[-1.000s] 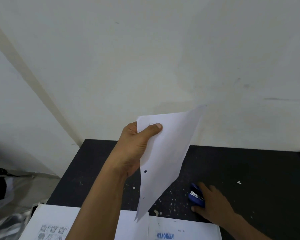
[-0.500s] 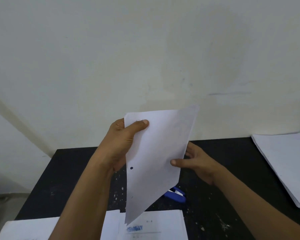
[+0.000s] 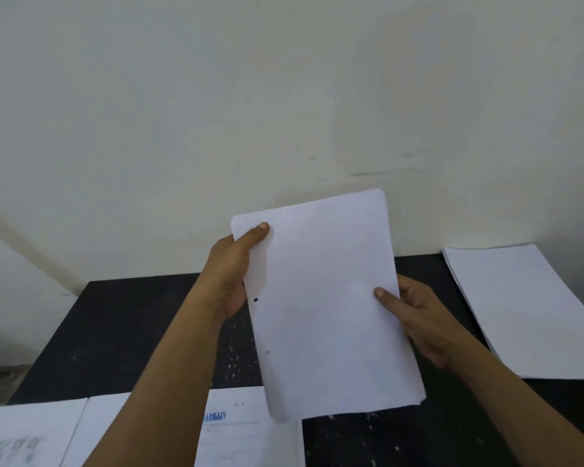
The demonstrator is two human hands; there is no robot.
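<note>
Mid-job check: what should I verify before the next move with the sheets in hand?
1. The left hand grips the held sheets at the upper left corner: ok.
2. The right hand grips their right edge: ok.
3. Sheet edges squared up: cannot tell.
4. Bottom edge clear of the black table: cannot tell.
5. Top of the paper stack at right is bare: ok.
6. Table spot behind the sheets: hidden, cannot tell.

Left hand point(image 3: 231, 274) and right hand point(image 3: 415, 315) grip white sheets point(image 3: 324, 298) mid-frame above black table point(image 3: 125, 332); paper stack point(image 3: 520, 308) right
</note>
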